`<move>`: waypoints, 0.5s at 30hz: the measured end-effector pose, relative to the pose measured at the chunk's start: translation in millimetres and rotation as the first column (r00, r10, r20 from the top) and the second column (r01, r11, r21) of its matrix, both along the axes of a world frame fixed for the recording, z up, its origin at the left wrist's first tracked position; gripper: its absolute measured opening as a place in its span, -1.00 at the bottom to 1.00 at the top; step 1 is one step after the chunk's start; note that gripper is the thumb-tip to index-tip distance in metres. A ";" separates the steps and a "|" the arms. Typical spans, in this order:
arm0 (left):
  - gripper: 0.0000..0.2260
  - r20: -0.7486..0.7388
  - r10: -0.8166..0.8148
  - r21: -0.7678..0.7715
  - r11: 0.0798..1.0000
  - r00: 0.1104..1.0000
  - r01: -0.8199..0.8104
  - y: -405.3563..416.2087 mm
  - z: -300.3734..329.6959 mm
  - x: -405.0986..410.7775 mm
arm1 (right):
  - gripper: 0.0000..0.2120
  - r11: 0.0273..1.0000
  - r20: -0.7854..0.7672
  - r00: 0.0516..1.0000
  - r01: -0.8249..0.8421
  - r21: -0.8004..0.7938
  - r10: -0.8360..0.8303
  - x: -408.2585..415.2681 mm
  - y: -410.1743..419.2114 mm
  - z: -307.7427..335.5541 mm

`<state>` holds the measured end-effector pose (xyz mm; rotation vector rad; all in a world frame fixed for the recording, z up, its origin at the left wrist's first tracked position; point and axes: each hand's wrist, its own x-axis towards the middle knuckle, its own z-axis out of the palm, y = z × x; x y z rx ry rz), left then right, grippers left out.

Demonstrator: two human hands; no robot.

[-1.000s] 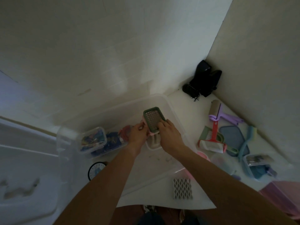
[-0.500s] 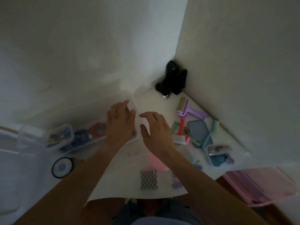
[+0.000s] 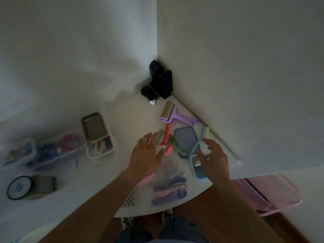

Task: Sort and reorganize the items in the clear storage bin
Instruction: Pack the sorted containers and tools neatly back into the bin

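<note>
Both hands empty, fingers spread: left hand above a pink bowl's rim, right hand over a blue lidded box. Just beyond left fingertips, red-handled roller, smooth blue-grey lid, purple lint roller. Further left, clear plastic storage bin, walls blurred, holding green rectangular grater, metal mesh.

Grater left of lint roller
</note>
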<state>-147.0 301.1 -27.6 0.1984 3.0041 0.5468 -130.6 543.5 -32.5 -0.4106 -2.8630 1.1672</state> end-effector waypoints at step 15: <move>-0.50 0.015 -0.041 0.049 0.998 0.999 0.040 38.2 -12.6 27.9 | -0.77 0.991 0.133 0.991 0.021 -0.136 -0.003 -47.2 50.4 -33.4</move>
